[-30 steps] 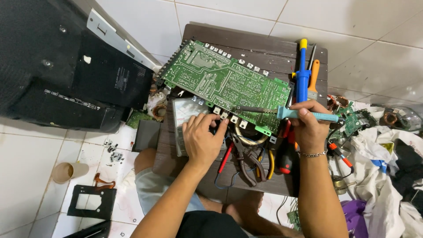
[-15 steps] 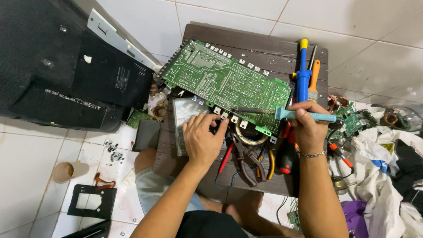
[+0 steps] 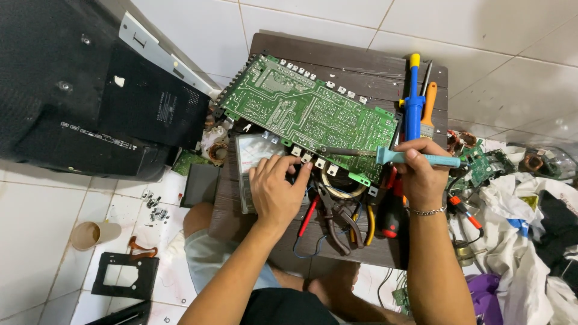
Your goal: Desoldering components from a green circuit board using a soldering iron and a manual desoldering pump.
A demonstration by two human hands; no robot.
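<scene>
A large green circuit board point(image 3: 307, 111) lies solder side up on a small dark wooden table point(image 3: 355, 57). My right hand point(image 3: 421, 171) grips a teal-handled soldering iron point(image 3: 415, 157), whose metal tip rests on the board's near edge. My left hand point(image 3: 276, 189) lies palm down at that same edge, its fingertips touching the white connectors there. Under the hands lie pliers point(image 3: 334, 216) and red-handled tools point(image 3: 310, 213).
A blue and yellow desoldering pump point(image 3: 413, 105) and an orange-handled tool point(image 3: 428, 108) lie at the table's right. A black device casing point(image 3: 90, 102) fills the left floor. A paper cup point(image 3: 90, 233), a black frame point(image 3: 123, 275), loose screws, cloths and small boards point(image 3: 490, 168) lie around.
The right hand and soldering iron have drifted very slightly; the left hand keeps its place at the board's edge.
</scene>
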